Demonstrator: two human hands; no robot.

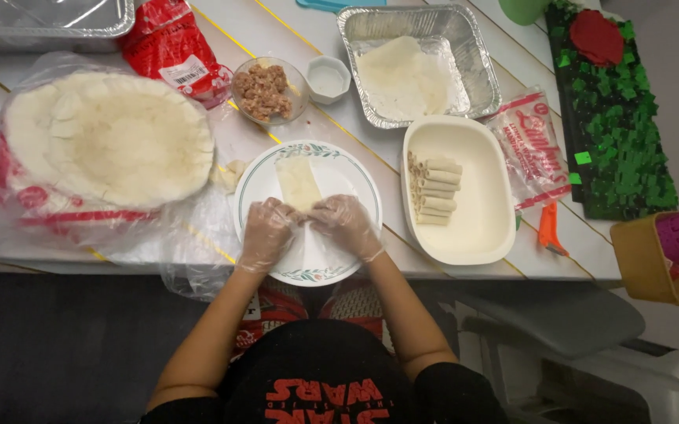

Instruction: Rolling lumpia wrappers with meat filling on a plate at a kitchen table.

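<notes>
Both my hands wear clear plastic gloves and meet over a white plate (355, 188) with a green floral rim. My left hand (266, 233) and my right hand (346, 225) pinch the near end of a pale thin wrapper (298, 182) that lies stretched away from me on the plate. The fingers of both hands are curled on the wrapper's rolled near edge. What is inside the fold is hidden.
A cream oval dish (477, 212) on the right holds several finished rolls (432, 191). A glass bowl of minced filling (264, 90), a small white cup (328, 78), a foil tray with wrappers (414, 71) and a bagged stack of round wrappers (108, 137) lie behind.
</notes>
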